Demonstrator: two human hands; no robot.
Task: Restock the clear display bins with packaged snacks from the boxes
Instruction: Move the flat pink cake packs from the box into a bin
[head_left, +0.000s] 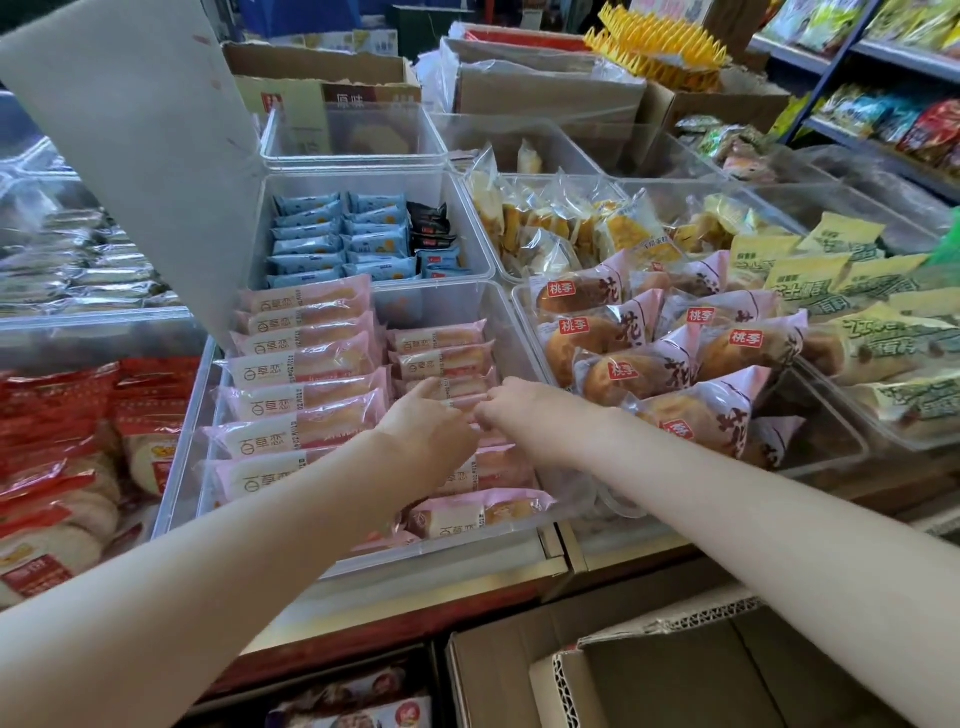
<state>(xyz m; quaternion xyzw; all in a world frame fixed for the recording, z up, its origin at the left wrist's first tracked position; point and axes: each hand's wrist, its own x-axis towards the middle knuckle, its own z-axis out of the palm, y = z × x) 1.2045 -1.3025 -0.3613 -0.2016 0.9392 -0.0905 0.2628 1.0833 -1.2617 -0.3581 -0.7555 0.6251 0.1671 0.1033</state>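
A clear display bin (511, 319) in front of me holds two rows of pink-wrapped bread packs. The left row (306, 364) fills the bin front to back; the right row (441, 353) sits lower. Both hands reach into the right row. My left hand (428, 421) and my right hand (511, 408) meet over one pink pack (465, 402), fingers curled on its ends. The bin's grey lid (135, 156) stands tilted up at the left. An open cardboard box (675, 675) lies below the counter edge at the lower right.
Other clear bins surround it: blue packets (337, 239) behind, purple-wrapped pastries (649, 358) to the right, yellow-green packs (857, 291) further right, red-wrapped cakes (62, 441) to the left. An empty bin (353, 135) and cardboard boxes (545, 88) stand at the back. Shelves (883, 104) rise at far right.
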